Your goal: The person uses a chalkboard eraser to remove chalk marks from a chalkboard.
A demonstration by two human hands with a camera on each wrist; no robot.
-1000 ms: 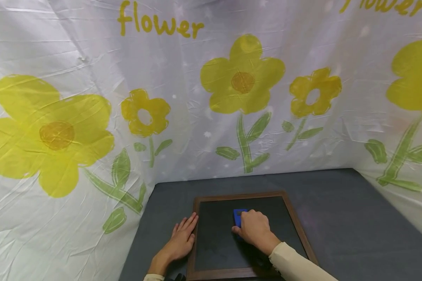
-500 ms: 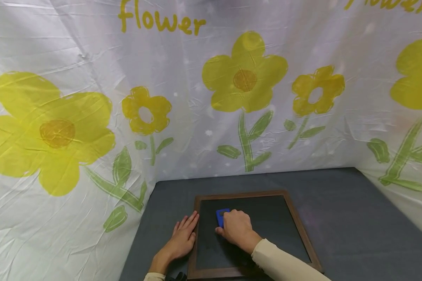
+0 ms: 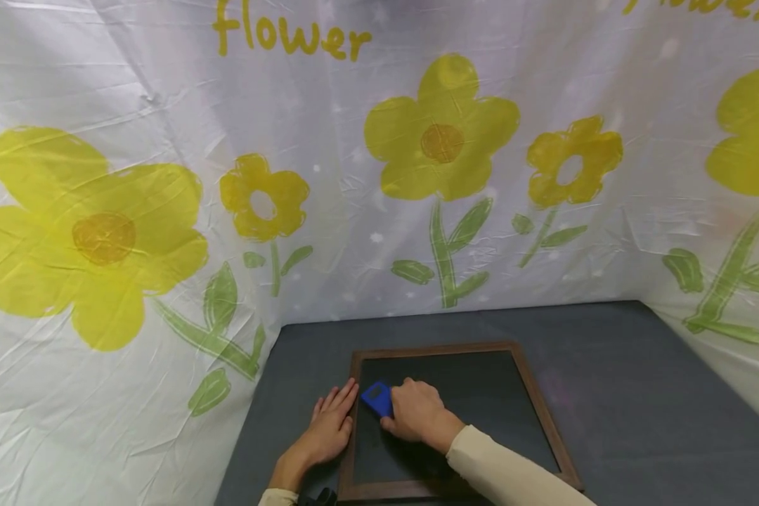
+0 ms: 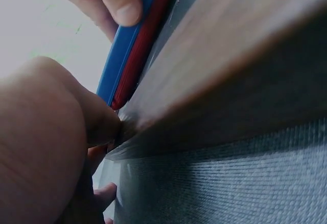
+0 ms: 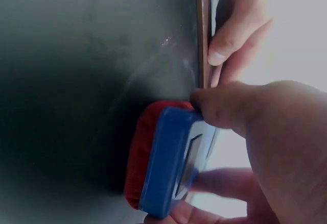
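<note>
A blackboard (image 3: pixel 468 393) in a brown wooden frame (image 3: pixel 439 348) lies on the dark table. My right hand (image 3: pixel 420 413) grips a blue board eraser (image 3: pixel 377 398) by its sides, near the board's left edge. In the right wrist view the red felt side of the eraser (image 5: pixel 138 155) faces the board, and faint pale smears show on the surface beyond it. My left hand (image 3: pixel 325 430) rests on the left side of the frame, fingers stretched forward. Seen from the left wrist, the left thumb (image 4: pixel 99 114) lies against the frame's edge, close to the eraser (image 4: pixel 125 50).
The dark grey cloth-covered table (image 3: pixel 632 393) extends around the board. Behind and beside it hangs a white curtain (image 3: pixel 335 260) printed with yellow flowers. A small black object (image 3: pixel 325 497) shows below the left hand at the bottom edge.
My right hand has slid the eraser leftward across the board toward the left frame side, and the eraser has turned slightly. The left hand has stayed in place on the frame.
</note>
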